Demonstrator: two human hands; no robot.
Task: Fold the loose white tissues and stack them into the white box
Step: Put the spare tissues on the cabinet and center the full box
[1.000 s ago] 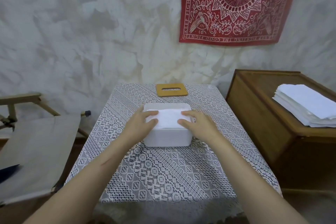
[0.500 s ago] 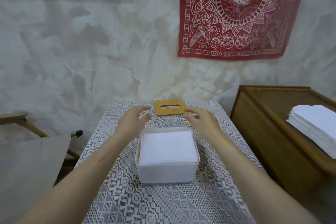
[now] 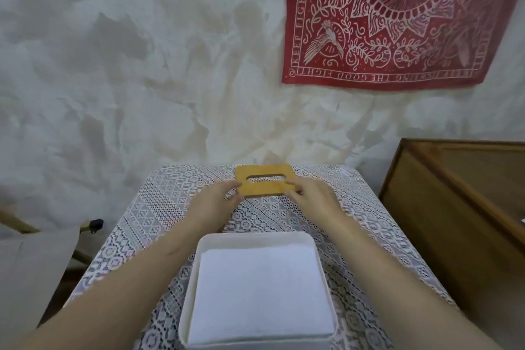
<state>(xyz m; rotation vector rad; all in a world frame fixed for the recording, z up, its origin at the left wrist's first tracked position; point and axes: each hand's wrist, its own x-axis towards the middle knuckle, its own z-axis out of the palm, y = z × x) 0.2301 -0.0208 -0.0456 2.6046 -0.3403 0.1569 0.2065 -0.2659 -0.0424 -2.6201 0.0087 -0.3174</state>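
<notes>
I see both hands have moved off the box since a second ago. The left hand (image 3: 216,203) and right hand (image 3: 312,199) now pinch the ends of one flat tan wooden lid (image 3: 264,189) at 12 o'clock. One square white box (image 3: 196,270) at 6 o'clock holds one stack of folded white tissues (image 3: 261,290).

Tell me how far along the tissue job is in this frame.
Done: a neat stack of folded tissues fills the white box close to its rim. In hand: the left hand and right hand each pinch a near corner of the wooden lid at the table's far end. Left: the lid is not on the box yet; whether more loose tissues remain is out of view.
</notes>
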